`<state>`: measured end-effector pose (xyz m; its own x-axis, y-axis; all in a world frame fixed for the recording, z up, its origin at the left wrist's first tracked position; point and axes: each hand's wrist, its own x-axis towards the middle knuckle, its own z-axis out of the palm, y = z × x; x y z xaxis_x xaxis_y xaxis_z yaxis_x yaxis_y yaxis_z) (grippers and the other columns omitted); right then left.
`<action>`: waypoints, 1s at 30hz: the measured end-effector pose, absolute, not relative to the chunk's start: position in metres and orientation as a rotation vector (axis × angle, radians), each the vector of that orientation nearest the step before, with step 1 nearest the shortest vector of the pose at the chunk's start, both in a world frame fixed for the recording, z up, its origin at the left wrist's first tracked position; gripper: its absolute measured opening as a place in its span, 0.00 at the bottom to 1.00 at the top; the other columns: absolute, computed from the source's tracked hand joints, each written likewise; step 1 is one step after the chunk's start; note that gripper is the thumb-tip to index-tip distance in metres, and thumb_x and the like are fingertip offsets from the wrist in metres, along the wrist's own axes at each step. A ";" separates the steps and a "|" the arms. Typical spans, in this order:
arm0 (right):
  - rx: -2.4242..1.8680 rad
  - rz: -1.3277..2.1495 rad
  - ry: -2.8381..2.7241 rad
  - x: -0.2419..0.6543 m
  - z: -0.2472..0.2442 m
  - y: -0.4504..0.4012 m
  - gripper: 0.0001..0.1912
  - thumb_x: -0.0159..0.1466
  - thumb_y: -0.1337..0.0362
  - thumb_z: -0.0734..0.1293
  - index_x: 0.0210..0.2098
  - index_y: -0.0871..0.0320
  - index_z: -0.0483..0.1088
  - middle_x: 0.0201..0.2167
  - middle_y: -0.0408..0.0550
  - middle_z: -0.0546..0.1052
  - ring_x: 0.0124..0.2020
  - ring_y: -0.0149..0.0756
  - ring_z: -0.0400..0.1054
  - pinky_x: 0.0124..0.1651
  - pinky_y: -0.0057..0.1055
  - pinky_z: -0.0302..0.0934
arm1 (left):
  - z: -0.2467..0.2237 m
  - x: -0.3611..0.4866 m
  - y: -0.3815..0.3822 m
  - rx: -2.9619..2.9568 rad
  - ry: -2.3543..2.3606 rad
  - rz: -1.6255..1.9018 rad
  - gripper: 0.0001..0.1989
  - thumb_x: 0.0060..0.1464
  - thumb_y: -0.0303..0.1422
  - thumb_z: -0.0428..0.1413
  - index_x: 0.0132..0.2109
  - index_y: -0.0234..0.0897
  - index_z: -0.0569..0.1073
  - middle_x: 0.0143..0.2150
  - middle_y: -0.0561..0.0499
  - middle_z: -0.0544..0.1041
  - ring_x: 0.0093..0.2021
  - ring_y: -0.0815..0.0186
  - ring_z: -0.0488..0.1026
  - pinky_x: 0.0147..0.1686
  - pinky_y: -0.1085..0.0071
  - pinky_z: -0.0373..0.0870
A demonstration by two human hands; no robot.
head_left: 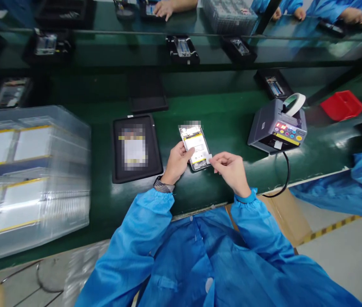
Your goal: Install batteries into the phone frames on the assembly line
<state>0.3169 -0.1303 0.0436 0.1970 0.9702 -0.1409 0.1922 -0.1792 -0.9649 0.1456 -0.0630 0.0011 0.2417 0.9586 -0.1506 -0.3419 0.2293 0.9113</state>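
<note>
My left hand grips the left edge of an opened smartphone, its thumb resting over the white battery with yellow edges. The phone lies tilted just above or on the green bench; I cannot tell which. At its lower right corner, my right hand pinches a small whitish piece of tape between thumb and fingers. The tape overlaps the phone's edge. To the left lies a black tray with a blurred, battery-like white item in it.
A grey tape dispenser with a white roll stands right, its cable hanging off the bench edge. A red bin is beyond it. Clear plastic trays of batteries fill the left. Black trays with phones line the back; co-workers' hands show there.
</note>
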 end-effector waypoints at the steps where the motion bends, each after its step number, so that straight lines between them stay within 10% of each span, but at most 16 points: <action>1: -1.562 1.087 -1.148 0.313 0.041 -0.127 0.20 0.55 0.47 0.76 0.29 0.59 0.74 0.17 0.43 0.73 0.18 0.31 0.63 0.23 0.28 0.55 | 0.001 0.146 -0.063 0.890 0.869 1.077 0.28 0.48 0.43 0.69 0.52 0.33 0.74 0.52 0.38 0.81 0.47 0.54 0.80 0.41 0.65 0.77; 25: -1.770 0.862 -1.394 0.316 0.021 -0.119 0.16 0.59 0.51 0.72 0.29 0.58 0.71 0.15 0.36 0.62 0.19 0.28 0.54 0.25 0.29 0.49 | -0.009 0.145 -0.059 0.919 0.834 1.096 0.27 0.50 0.44 0.69 0.52 0.34 0.73 0.53 0.39 0.81 0.51 0.52 0.80 0.52 0.58 0.77; 30: -1.678 0.954 -1.402 0.324 0.026 -0.114 0.25 0.53 0.52 0.78 0.41 0.57 0.68 0.26 0.40 0.74 0.24 0.30 0.63 0.27 0.27 0.56 | -0.004 0.144 -0.061 0.911 0.811 1.062 0.28 0.51 0.45 0.69 0.54 0.34 0.74 0.55 0.39 0.80 0.52 0.51 0.79 0.52 0.57 0.77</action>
